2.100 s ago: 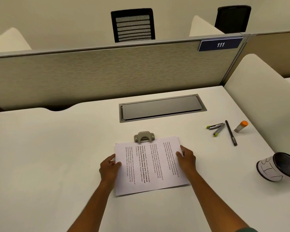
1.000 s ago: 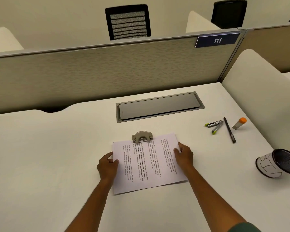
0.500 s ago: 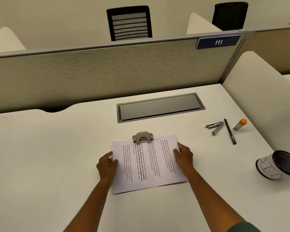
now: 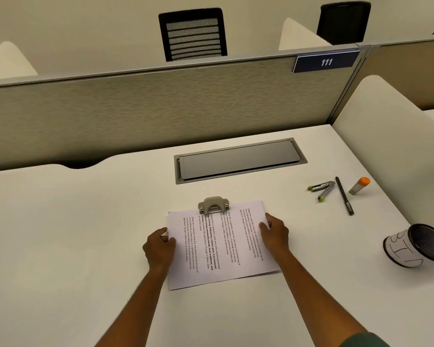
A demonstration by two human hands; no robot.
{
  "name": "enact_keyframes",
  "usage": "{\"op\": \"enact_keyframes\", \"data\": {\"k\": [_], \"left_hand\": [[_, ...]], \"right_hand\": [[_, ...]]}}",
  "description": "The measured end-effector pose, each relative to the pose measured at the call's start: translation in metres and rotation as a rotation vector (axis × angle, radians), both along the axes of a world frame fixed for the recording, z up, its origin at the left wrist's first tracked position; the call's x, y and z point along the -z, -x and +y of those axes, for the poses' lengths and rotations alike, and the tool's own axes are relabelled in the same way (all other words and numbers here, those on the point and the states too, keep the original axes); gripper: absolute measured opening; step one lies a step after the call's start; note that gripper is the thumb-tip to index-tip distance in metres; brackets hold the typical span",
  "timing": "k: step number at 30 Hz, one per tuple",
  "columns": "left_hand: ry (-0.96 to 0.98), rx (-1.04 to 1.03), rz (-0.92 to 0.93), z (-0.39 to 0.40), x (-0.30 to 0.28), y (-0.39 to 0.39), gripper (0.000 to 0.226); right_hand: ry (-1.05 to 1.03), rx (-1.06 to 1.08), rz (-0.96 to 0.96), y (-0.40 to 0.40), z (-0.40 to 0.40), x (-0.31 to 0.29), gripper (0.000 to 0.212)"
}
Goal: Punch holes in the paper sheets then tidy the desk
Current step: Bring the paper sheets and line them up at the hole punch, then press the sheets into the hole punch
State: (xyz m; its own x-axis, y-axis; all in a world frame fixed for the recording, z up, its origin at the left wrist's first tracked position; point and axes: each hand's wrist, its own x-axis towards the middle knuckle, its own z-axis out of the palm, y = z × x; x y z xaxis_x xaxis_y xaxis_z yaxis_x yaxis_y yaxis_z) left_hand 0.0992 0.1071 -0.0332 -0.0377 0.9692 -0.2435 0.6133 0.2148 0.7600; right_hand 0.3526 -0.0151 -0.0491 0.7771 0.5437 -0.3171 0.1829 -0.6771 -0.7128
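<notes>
**Paper sheets held at both side edges, far edge tucked into the hole punch**

Printed paper sheets (image 4: 221, 246) lying flat on the white worktop (image 4: 60, 234), turned sideways so the text lines run away from the viewer. Far edge of the sheets slid under the front of a small metal hole punch (image 4: 213, 205), set near the middle of that edge and touching it.

Left hand (image 4: 159, 247) at the left edge of the sheets, fingers curled, thumb and fingertips pinching the paper edge. Right hand (image 4: 274, 234) at the right edge, closer to the far corner, fingers bent over the top of the sheets and gripping the edge. Both forearms reaching in from the near side; a scrap of green sleeve (image 4: 363, 340) at the lower right corner.

Off to the right, well apart from the paper: a small opened stapler with yellow-green tips (image 4: 322, 189), a dark pen (image 4: 344, 196) just beside it, and a glue stick with an orange cap (image 4: 359, 185) just beyond the pen. Nearer the right edge, a black mesh cup wrapped in white paper (image 4: 411, 246), lying on its side with the mouth facing right.

Grey recessed cable hatch (image 4: 241, 161) set into the worktop behind the punch, lid down. Beige divider panel (image 4: 148, 108) along the far edge, carrying a dark plate marked 111 (image 4: 326, 62). Two black chairs (image 4: 193, 33) beyond the panel.
</notes>
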Motion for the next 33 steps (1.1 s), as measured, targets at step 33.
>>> {"op": "enact_keyframes", "data": {"k": [33], "left_hand": [[-0.313, 0.761, 0.308, 0.093, -0.002, -0.153, 0.048]], "right_hand": [[-0.039, 0.026, -0.069, 0.003, 0.000, 0.011, 0.048]]}}
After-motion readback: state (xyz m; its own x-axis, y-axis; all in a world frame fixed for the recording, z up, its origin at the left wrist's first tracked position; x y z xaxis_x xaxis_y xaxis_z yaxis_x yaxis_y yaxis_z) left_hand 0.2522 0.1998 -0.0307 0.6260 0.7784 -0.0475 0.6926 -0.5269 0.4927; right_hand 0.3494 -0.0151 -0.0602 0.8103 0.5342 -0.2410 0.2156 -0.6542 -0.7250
